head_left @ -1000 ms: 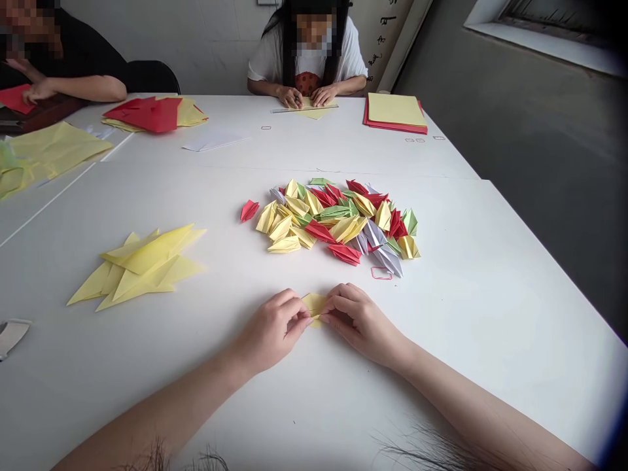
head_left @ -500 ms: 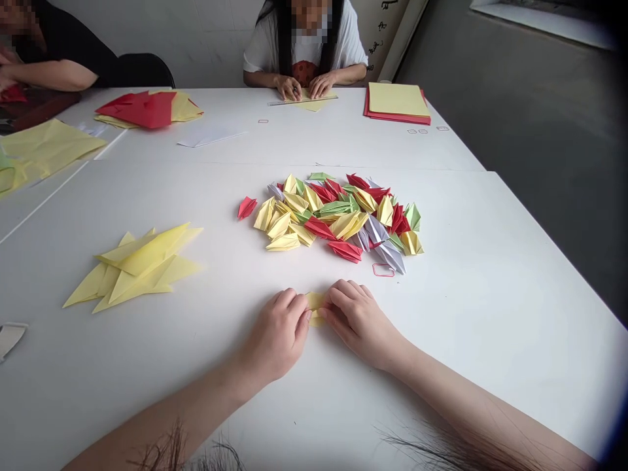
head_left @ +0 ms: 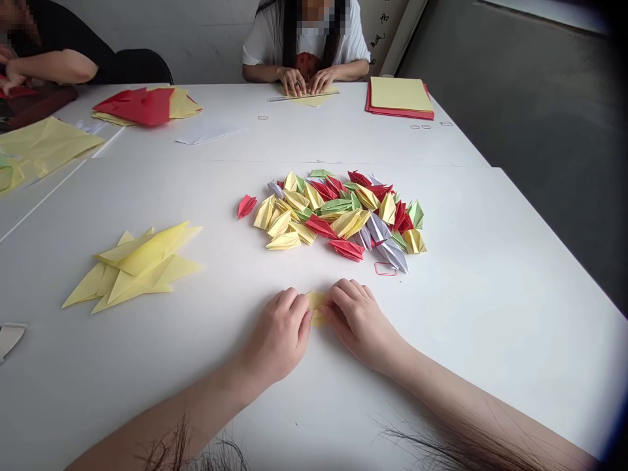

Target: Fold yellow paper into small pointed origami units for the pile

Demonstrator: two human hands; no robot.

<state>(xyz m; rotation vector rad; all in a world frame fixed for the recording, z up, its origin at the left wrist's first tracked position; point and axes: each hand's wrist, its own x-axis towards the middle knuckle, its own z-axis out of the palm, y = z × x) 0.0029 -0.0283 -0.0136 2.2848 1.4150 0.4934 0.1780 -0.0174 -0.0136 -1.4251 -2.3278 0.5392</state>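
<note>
A small folded yellow paper (head_left: pixel 317 309) is pinched between my two hands, low in the middle of the view. My left hand (head_left: pixel 284 330) grips its left side with thumb and fingers together. On the right side, my right hand (head_left: pixel 360 320) holds it the same way. Just beyond the hands lies a heap of folded paper pieces (head_left: pixel 338 209) in yellow, red, green and pale purple. One red folded piece (head_left: pixel 246 206) rests apart at the heap's left. To the left of my left hand, several larger yellow folded papers (head_left: pixel 137 261) overlap in a loose pile.
Across the white table (head_left: pixel 490 294) a person's hands (head_left: pixel 307 80) press on yellow paper by a ruler (head_left: pixel 282 99). Yellow and red sheets (head_left: pixel 400 95) are stacked back right. Red and yellow papers (head_left: pixel 142 106) lie back left, near another person's arm (head_left: pixel 59 66).
The view has shifted slightly. The hand of the person opposite, at the view's left of the ruler, has spread its fingers. My hands keep nearly the same hold on the yellow paper.
</note>
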